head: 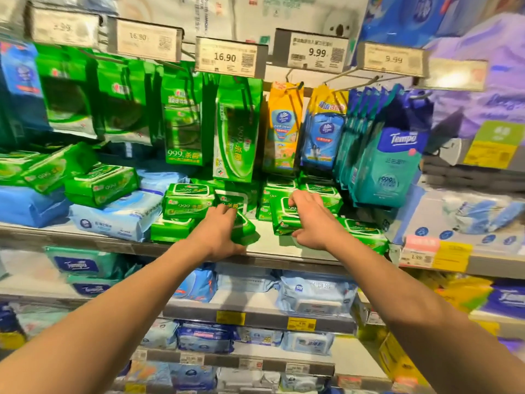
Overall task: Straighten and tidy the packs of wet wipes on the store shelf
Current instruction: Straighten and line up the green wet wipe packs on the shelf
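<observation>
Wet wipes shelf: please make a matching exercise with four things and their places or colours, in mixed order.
Things:
1. left hand
2. right hand
3. Tempo pack
4. yellow hanging pack

Places:
A. hangs under the 9.99 tag
B. on a tilted green pack at the shelf edge
C. teal, hanging at the right
D. on a green pack right of the gap

Pairs: 1-B, 2-D, 3-C, 4-A

A: Where are the hands?

B: On the shelf [284, 245]. Left hand [218, 231] lies on a tilted pack [241, 223]; right hand [309, 220], at its 3 o'clock, on another pack [281, 220].

A: Around them?

B: A stack [184, 206] at 9 o'clock of the left hand. Hanging packs [235, 132] at 12, under price tags [230, 56].
</observation>
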{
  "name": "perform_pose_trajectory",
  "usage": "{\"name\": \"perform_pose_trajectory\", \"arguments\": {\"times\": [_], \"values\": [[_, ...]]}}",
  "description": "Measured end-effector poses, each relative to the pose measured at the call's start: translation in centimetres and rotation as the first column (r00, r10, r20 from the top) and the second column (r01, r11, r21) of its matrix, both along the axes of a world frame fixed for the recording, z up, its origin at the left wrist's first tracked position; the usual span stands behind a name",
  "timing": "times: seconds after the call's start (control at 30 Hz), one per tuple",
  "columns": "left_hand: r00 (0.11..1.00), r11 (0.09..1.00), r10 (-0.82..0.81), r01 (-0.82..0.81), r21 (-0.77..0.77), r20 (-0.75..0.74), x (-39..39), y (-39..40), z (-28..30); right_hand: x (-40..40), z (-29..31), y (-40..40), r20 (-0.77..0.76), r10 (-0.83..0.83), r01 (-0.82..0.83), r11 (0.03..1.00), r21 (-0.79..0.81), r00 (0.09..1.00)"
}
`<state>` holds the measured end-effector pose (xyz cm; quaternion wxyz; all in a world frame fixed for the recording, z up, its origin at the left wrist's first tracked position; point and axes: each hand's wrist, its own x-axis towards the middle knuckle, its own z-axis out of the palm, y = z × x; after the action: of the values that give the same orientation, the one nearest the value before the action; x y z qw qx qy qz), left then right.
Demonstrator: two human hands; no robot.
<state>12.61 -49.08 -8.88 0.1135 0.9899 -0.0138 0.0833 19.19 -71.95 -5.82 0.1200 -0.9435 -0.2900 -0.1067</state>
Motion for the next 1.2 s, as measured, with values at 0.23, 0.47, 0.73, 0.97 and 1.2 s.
{"name": "perform_pose_trajectory", "arguments": {"times": [0.23,0.47,0.73,0.97,1.2], "values": [[0.97,0.972,0.053,0.005,0.236,-0.238,2.8,-3.5,0.7,0.2,0.5,-9.3,-0.044,-0.183,0.177,0.977,-0.115,0.982],[0.921,0.966,0.118,-0.021,0.257,-0.371,3.9,-4.6,0.3,0.8,-0.8,-13.3,-0.01,-0.272,0.268,0.954,-0.132,0.962],[0.936,0.984,0.055,0.009,0.18,-0.348,5.2,-3.5,-0.2,1.5,-1.7,-12.9,0.115,-0.315,0.334,0.911,-0.24,0.942],[0.969,0.994,0.012,0.014,0.104,-0.245,5.3,-4.1,-0.4,2.1,-1.8,-11.9,0.191,-0.289,0.334,0.9,-0.279,0.938],[0.989,0.984,-0.049,0.071,0.165,-0.136,5.5,-7.5,0.3,2.2,-2.2,-11.5,0.22,-0.318,0.37,0.891,-0.262,0.922]]}}
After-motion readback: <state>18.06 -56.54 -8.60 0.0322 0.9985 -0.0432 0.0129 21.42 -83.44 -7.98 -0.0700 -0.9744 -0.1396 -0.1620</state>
